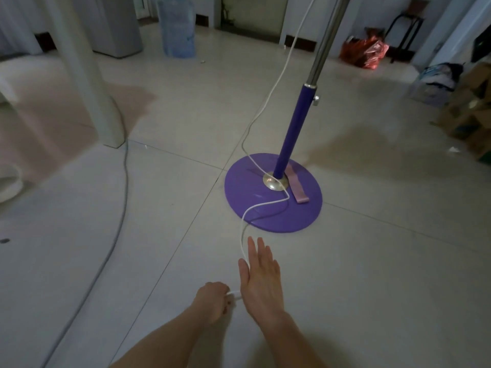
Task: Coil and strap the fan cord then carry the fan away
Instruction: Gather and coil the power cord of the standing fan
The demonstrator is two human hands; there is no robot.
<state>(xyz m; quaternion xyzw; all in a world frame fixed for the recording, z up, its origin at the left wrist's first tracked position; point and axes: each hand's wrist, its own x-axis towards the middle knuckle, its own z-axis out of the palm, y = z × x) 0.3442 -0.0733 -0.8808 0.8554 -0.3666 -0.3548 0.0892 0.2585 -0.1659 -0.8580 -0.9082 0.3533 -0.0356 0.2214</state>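
Note:
A pedestal fan stands on the tiled floor; only its round purple base (pixel 273 216) and its purple and chrome pole (pixel 295 128) show, the head is out of frame. The white fan cord (pixel 242 236) hangs down from above, crosses the base and runs to my hands. A pink strap (pixel 297 185) lies flat on the base beside the pole. My left hand (pixel 212 301) is closed on the cord's near end. My right hand (pixel 261 280) is flat with fingers extended, and the cord passes along its thumb side.
A grey cable (pixel 117 229) curves across the floor on the left, past a white post (pixel 106 118). A large water bottle (pixel 177 27) stands at the back. Cardboard boxes (pixel 467 115) and bags sit at the right, a red bag (pixel 364 50) and a stool behind.

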